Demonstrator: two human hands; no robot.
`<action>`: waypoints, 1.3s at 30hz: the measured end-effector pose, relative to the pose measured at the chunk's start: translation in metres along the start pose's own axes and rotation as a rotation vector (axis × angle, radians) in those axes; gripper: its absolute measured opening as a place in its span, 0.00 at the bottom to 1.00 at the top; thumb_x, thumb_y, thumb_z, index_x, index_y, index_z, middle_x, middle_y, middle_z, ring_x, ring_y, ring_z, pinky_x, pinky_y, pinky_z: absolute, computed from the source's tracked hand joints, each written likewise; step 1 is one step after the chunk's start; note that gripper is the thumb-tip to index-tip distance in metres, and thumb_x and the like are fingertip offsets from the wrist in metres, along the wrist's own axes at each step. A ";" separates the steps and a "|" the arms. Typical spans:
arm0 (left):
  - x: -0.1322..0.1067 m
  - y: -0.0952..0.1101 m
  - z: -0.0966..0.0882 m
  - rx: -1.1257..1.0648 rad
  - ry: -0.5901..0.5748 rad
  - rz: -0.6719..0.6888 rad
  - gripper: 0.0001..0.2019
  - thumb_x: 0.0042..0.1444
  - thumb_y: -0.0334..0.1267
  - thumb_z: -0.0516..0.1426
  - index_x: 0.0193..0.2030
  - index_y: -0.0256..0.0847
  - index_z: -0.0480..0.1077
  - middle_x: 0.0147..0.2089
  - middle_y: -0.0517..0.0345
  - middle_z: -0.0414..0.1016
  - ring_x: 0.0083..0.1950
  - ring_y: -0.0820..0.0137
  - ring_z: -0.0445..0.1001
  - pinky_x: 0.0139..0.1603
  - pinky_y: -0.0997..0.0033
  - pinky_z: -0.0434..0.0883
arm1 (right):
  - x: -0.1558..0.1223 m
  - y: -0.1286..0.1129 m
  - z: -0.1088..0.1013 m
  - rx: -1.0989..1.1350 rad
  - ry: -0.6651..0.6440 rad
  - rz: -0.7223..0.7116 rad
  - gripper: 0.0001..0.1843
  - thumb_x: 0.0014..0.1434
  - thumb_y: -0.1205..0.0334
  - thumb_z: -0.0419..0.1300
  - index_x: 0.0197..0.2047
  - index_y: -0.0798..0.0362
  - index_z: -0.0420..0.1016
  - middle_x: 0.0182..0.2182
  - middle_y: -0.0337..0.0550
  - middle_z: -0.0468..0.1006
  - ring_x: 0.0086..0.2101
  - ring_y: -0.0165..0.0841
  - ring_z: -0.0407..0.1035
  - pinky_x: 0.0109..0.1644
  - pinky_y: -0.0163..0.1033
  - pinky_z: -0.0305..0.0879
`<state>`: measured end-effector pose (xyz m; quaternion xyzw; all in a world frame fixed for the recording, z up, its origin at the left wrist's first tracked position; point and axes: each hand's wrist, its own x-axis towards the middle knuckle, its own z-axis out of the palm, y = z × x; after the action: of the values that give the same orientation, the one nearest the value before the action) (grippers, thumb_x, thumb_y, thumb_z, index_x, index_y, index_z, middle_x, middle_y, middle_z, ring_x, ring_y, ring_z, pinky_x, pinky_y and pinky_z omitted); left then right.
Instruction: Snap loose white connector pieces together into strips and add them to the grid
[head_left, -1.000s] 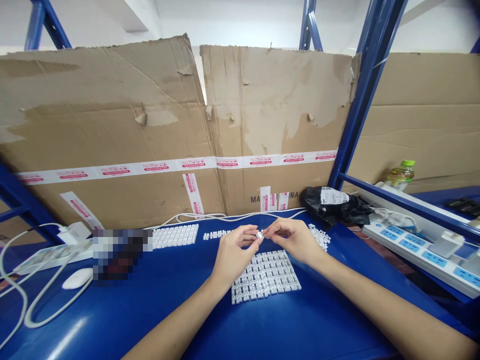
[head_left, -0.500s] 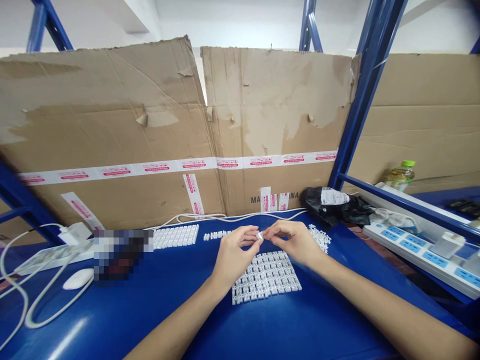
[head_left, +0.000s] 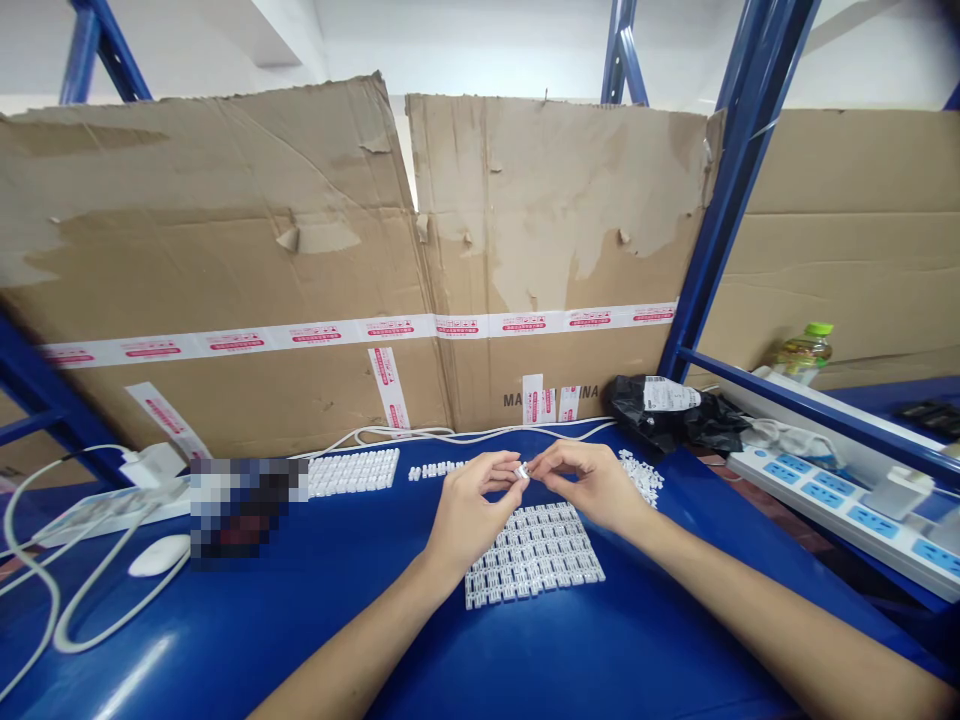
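Observation:
My left hand [head_left: 471, 510] and my right hand [head_left: 589, 482] meet over the blue table [head_left: 315, 610], fingertips pinched together on one small white plastic piece [head_left: 521, 470]. Directly beneath them lies a flat grid of the same small white pieces [head_left: 534, 555], laid in neat rows. A loose pile of white pieces [head_left: 641, 475] sits just right of my right hand. A short row of pieces [head_left: 435, 468] lies behind my left hand.
A second white grid [head_left: 352, 470] lies at the back left beside a blurred patch. White cables, a mouse [head_left: 157, 555] and a charger are at the left. Cardboard sheets [head_left: 480, 260] wall the back. A black bag [head_left: 679, 410], power strip [head_left: 847, 510] and bottle [head_left: 802, 350] are right.

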<state>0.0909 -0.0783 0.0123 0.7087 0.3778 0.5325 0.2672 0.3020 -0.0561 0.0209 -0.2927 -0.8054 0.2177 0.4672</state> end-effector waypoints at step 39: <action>0.049 -0.036 -0.087 0.809 -0.372 0.148 0.16 0.64 0.43 0.62 0.56 0.43 0.78 0.57 0.49 0.80 0.62 0.53 0.71 0.66 0.50 0.67 | 0.015 0.029 -0.005 -0.109 -0.235 0.251 0.21 0.64 0.57 0.67 0.59 0.52 0.78 0.56 0.51 0.82 0.52 0.42 0.79 0.57 0.50 0.76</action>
<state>0.0054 -0.0199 0.0369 0.8650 0.4492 0.2233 -0.0068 0.3079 -0.0243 0.0151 -0.3881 -0.8223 0.2631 0.3225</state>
